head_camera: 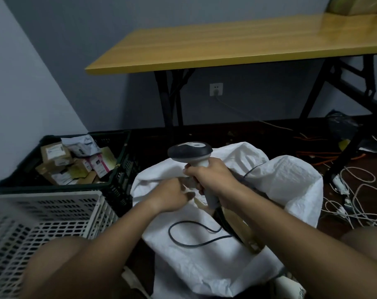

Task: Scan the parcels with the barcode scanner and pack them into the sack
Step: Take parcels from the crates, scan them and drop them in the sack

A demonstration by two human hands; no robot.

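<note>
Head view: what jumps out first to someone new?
The barcode scanner stands out at centre, gripped by the right hand above the white sack. The left hand pinches the sack's edge beside it. At left, a dark crate holds the parcels.

sack mouth open between hands | black crate left | cable across front

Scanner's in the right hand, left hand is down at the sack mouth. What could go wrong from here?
The scanner's black cable loops loosely across the white sack; it could snag on the sack or get dragged in with a parcel.

The left hand is at the sack's rim, right next to the right hand gripping the barcode scanner, so the hands may get in each other's way.

The remaining parcels sit in the black crate, a reach to the left.
</note>
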